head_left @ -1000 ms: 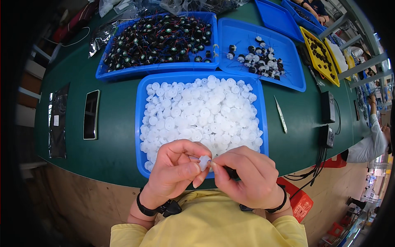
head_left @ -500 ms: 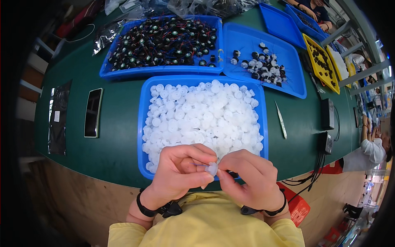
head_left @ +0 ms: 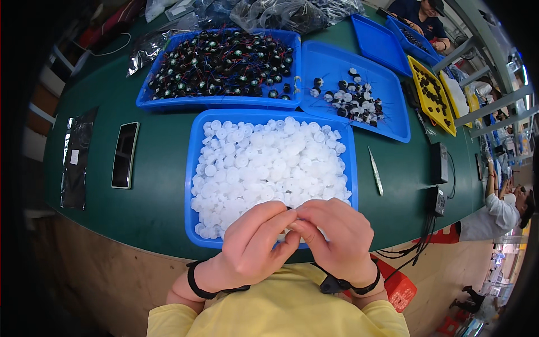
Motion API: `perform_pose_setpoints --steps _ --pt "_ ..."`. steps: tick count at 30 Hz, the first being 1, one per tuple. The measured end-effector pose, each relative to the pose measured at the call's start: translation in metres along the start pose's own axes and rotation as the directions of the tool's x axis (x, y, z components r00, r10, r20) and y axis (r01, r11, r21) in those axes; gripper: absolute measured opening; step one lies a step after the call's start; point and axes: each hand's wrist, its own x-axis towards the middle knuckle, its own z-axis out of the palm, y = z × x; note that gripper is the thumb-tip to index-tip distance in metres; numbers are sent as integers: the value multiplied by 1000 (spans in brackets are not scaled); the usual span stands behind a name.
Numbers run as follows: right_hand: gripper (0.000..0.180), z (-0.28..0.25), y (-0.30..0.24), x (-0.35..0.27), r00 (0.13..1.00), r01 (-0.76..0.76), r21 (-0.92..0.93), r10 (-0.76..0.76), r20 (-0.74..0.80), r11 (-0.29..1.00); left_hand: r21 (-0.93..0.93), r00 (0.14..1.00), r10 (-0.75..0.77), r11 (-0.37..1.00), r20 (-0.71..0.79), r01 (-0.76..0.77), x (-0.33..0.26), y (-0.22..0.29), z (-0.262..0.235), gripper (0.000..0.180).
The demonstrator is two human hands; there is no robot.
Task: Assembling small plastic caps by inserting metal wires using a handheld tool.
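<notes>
Left hand (head_left: 250,247) and right hand (head_left: 337,238) pressed fingertip to fingertip over near rim of tray (head_left: 193,168) of white caps (head_left: 269,165) on bench (head_left: 151,191), probably fitting one small, mostly hidden piece; steady pinching likely needed next.

Hands (head_left: 297,238) over white-cap tray (head_left: 192,168)

Large blue plastic tray (head_left: 147,100) of dark round parts with coloured wires; shallower blue tray (head_left: 393,132) with few black-and-white parts; yellow tray (head_left: 416,66); metal tweezers (head_left: 375,179); flat black phone (head_left: 124,155); green tabletop (head_left: 157,185).
</notes>
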Motion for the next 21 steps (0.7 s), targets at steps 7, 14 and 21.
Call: perform_pose_setpoints --steps 7,14,21 --pt "11 2 5 -9 975 109 -155 -135 -174 982 254 990 126 957 69 -140 14 3 -6 28" --pt "10 -2 7 -19 977 -111 385 172 -127 916 -591 895 -270 677 356 439 8 -5 -9 52" --pt "12 -2 4 -21 947 -170 722 315 -69 670 -722 839 -374 438 395 535 6 -15 -9 43"
